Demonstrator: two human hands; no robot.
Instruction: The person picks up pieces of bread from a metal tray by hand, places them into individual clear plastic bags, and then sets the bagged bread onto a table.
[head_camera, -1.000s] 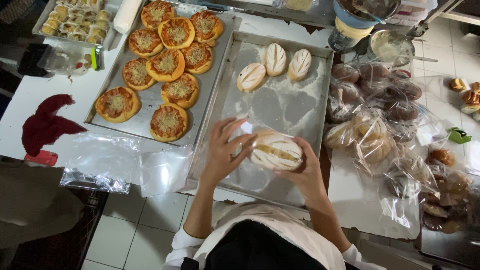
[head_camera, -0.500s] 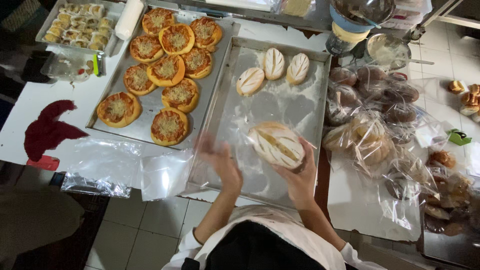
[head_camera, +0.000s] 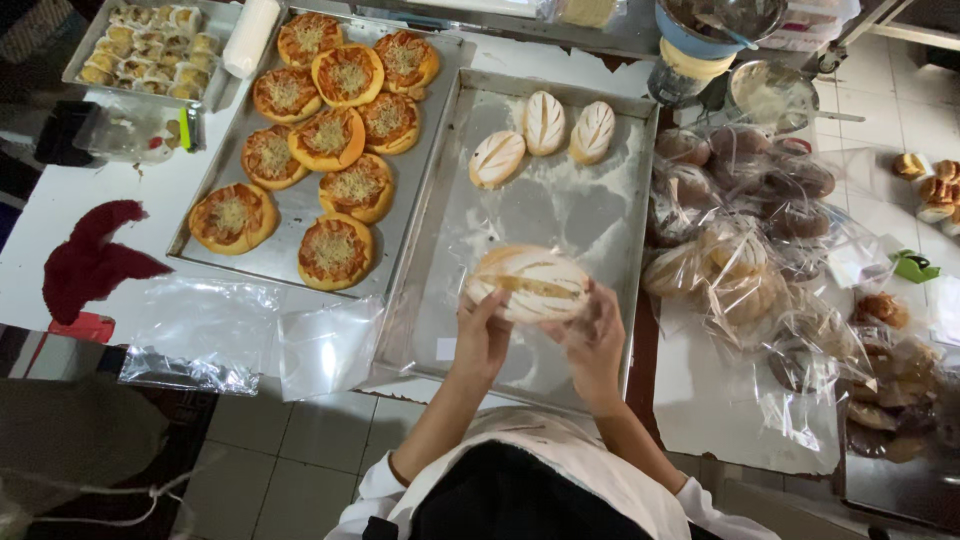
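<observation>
A floured oval bread loaf (head_camera: 530, 282) with a slit top is held over the near half of a metal baking tray (head_camera: 600, 225). My left hand (head_camera: 482, 335) grips its left end and my right hand (head_camera: 592, 335) grips its right end. Three smaller floured loaves (head_camera: 543, 125) lie in a row at the tray's far end. The tray's surface is dusted with flour.
A second tray (head_camera: 290, 215) to the left carries several round topped buns (head_camera: 330, 135). Clear plastic bags (head_camera: 250, 335) lie on the white table at the near left. Bagged breads (head_camera: 750, 230) pile up at the right. A red cloth (head_camera: 90, 260) lies far left.
My left hand let go of the loaf, swung down to the left, then came back and grips its left end again. The loaf stayed held over the tray by my right hand.
</observation>
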